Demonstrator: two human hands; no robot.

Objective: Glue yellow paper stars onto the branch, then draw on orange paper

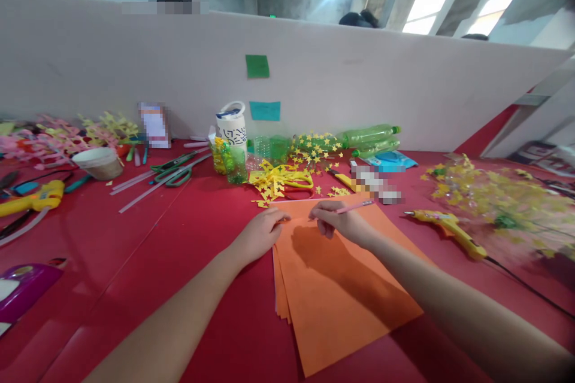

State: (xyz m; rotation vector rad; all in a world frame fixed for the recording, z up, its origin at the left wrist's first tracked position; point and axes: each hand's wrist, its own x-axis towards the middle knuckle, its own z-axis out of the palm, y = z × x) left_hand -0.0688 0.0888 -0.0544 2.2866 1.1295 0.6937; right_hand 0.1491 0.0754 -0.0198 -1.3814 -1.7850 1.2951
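A stack of orange paper sheets [323, 311] lies on the red table in front of me, its lower edges slightly fanned. My left hand [258, 234] rests at the stack's upper left edge, fingers stretched onto the top sheet. With my right hand [339, 224] I grip a slim pink pencil [357, 206], its back end pointing up to the right. The writing tip is at the paper near the top, too small to make out clearly. Just beyond the sheets lie yellow star cutouts [269, 182] and yellow-handled scissors [299, 178].
A yellow glue gun [449, 228] with a cord lies right, beside star-covered netting [494, 191]. Green bottles [371, 136], a white tumbler [232, 128] and a cutter knife [344, 181] stand or lie behind. Green-handled scissors [179, 176] and another glue gun [42, 197] are left.
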